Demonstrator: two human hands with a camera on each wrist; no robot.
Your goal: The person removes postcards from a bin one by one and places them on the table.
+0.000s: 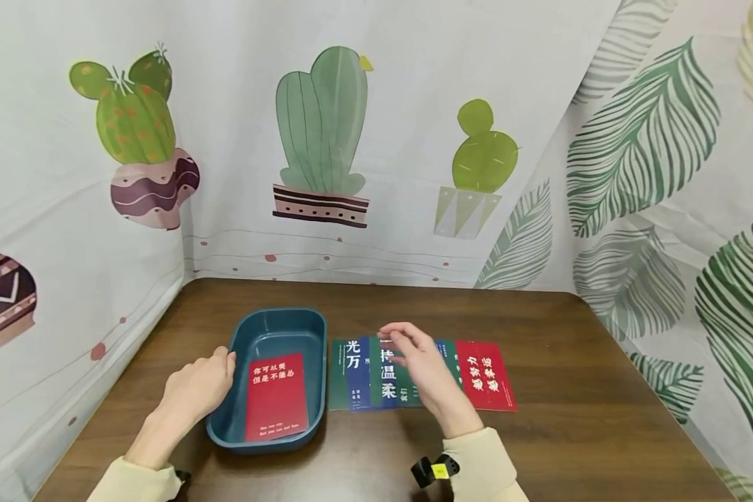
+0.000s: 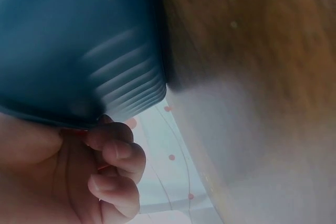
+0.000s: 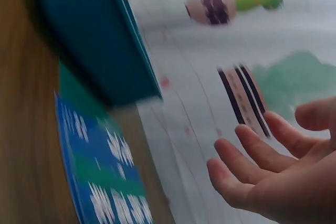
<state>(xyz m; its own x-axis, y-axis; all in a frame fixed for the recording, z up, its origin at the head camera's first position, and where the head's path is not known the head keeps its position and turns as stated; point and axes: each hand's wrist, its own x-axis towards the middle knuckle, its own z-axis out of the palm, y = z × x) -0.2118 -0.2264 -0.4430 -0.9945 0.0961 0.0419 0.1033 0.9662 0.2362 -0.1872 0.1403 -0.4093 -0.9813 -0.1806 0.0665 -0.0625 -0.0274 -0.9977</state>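
A deep blue plastic tray (image 1: 288, 339) stands on the left of the table. My left hand (image 1: 199, 383) grips its left rim, with the fingers curled at the edge in the left wrist view. Inside the tray lies a thin red notebook (image 1: 277, 401) with white lettering. To the tray's right, several thin notebooks overlap in a row, from a green one (image 1: 338, 383) to a red one (image 1: 486, 376). My right hand (image 1: 425, 369) hovers over the middle of this row, its fingers spread and slightly bent, holding nothing. It hides part of the covers below.
The brown wooden table (image 1: 565, 390) has rounded far corners. A white cloth (image 1: 401, 139) printed with cacti and leaves hangs behind it and along its sides. A small black device (image 1: 436, 470) is strapped at the right wrist.
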